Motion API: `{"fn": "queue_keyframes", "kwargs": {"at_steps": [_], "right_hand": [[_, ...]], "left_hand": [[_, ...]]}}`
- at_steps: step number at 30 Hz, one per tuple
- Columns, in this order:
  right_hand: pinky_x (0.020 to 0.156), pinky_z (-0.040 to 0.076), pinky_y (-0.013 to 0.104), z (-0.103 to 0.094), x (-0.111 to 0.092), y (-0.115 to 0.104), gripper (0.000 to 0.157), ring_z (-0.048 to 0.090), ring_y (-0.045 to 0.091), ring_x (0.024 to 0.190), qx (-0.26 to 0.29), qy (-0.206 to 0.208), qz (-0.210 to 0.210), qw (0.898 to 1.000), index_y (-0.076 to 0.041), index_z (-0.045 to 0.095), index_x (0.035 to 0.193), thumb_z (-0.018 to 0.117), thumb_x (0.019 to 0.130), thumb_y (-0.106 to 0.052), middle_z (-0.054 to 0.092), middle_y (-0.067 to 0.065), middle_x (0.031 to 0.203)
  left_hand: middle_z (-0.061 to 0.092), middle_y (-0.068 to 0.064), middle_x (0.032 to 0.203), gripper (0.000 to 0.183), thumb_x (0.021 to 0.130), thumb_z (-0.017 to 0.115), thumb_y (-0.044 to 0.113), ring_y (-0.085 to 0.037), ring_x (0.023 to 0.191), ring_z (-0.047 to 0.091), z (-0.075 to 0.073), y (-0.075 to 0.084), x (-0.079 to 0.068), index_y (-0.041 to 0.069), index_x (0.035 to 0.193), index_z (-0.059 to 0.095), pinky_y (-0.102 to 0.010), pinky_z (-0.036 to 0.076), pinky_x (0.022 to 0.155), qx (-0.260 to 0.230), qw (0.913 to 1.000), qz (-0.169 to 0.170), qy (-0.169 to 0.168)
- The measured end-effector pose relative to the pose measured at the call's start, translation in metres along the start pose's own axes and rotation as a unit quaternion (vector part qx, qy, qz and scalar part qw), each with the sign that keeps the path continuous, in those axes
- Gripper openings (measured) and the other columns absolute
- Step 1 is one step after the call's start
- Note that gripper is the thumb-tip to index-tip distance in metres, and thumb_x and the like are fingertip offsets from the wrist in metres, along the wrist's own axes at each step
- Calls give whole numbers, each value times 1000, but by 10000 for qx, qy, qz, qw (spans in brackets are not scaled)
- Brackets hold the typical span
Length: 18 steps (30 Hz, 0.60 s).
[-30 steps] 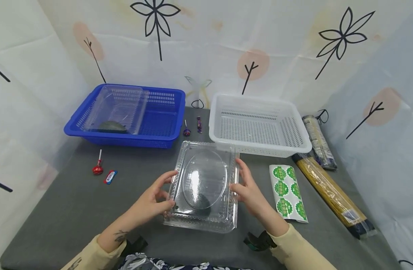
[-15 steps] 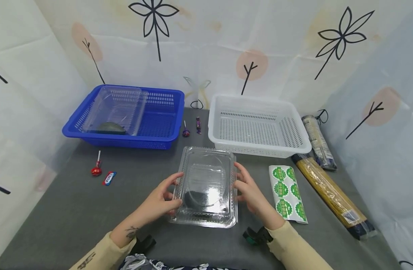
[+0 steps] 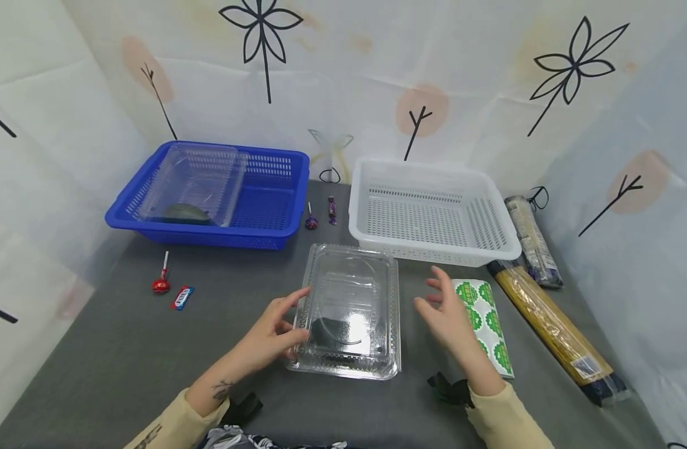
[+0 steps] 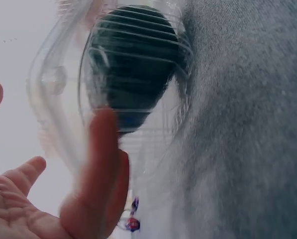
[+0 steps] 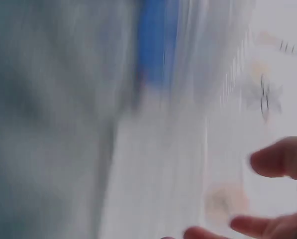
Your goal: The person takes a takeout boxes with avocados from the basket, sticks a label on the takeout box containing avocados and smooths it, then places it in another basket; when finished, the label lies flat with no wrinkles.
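Observation:
A clear plastic clamshell box (image 3: 350, 262) lies on the grey table with its lid down. Through its wall a dark rounded object (image 4: 133, 59) shows inside, its kind unclear. My left hand (image 3: 267, 337) is at the box's left side, thumb and fingers extended against the edge; in the left wrist view the fingers (image 4: 102, 149) lie along the clear wall. Away from the box's right side, my right hand (image 3: 452, 321) is held with fingers spread and nothing in it. It partly covers a sheet of green round stickers (image 3: 494, 330). The right wrist view is blurred.
A blue basket (image 3: 209, 236) at back left holds another clear box (image 3: 209, 162) with a dark object. A white basket (image 3: 439, 249) stands behind. Two long packets, one of yellow sticks (image 3: 551, 324), lie right. Lollipops, one red (image 3: 161, 285), and small wrapped sweets (image 3: 182, 297) lie left and behind.
The clear box moved slightly and settled on the table. My right hand has let go of its right edge and moved right toward the sticker sheet. My left hand stays at the box.

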State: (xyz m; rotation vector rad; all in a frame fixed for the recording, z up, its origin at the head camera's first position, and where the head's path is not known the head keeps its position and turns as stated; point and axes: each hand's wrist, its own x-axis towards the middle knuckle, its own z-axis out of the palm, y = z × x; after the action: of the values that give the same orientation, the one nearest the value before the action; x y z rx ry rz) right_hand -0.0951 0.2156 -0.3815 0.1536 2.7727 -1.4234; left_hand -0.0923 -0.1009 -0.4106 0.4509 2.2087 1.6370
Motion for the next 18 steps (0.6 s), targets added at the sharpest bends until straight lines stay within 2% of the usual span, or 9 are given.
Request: {"fn": "queue_keyframes", "kwargs": {"at_steps": [2,4,7,9,10,11,13,18], "right_hand": [[76,43,49,-22,-5,13,60,48,37,104,-1136,466,146,9923,-8,24,136,49,85,-30,41,22,126],[73,41,52,-41,-12,30,66,47,42,101,-1961,555,561,9774,-1,25,134,45,85,-40,41,27,124],[68,40,55,-60,-22,55,84,45,49,97,-2784,44,1532,9482,7,16,134,40,82,-55,36,35,122],[63,41,53,-67,-28,69,94,45,51,95,-3016,-382,2051,9303,10,12,133,39,79,-61,35,38,120],[61,41,52,-69,-29,74,97,45,51,94,-3034,-520,2236,9248,11,11,133,40,78,-64,35,39,119],[60,41,51,-70,-30,78,99,46,51,94,-3022,-589,2343,9221,11,11,133,40,77,-65,35,39,119],[59,41,50,-71,-31,82,97,47,49,93,-2936,-533,2369,9246,10,13,133,43,76,-63,37,38,119],[68,40,54,-67,-29,82,91,43,49,97,-2400,108,2095,9478,12,14,132,55,77,-48,36,38,119]], "left_hand": [[21,-16,131,61,85,55,27,-22,78,53,-2,0,-5,32,136,23,-32,51,54,89,9999,-72,98],[21,-15,132,58,87,52,30,-24,82,53,-5,0,-11,33,136,22,-32,51,57,184,9994,-182,234],[22,-15,130,56,88,50,29,-27,84,52,-10,0,-17,34,135,21,-34,51,58,173,9987,-278,387],[23,-16,129,56,88,51,28,-28,85,53,-12,2,-18,35,135,21,-33,50,57,198,9984,-242,474],[24,-16,128,56,88,51,27,-28,86,53,-12,2,-18,35,135,22,-34,50,56,203,9982,-193,527],[24,-16,128,56,87,52,28,-28,86,53,-13,3,-18,35,134,22,-34,50,56,201,9980,-150,584],[25,-16,128,57,87,53,28,-30,86,54,-14,5,-16,34,135,22,-34,50,56,177,9975,-57,683],[26,-18,129,59,87,53,27,-34,87,54,-14,6,-15,26,136,20,-33,50,58,57,9961,13,876]]}}
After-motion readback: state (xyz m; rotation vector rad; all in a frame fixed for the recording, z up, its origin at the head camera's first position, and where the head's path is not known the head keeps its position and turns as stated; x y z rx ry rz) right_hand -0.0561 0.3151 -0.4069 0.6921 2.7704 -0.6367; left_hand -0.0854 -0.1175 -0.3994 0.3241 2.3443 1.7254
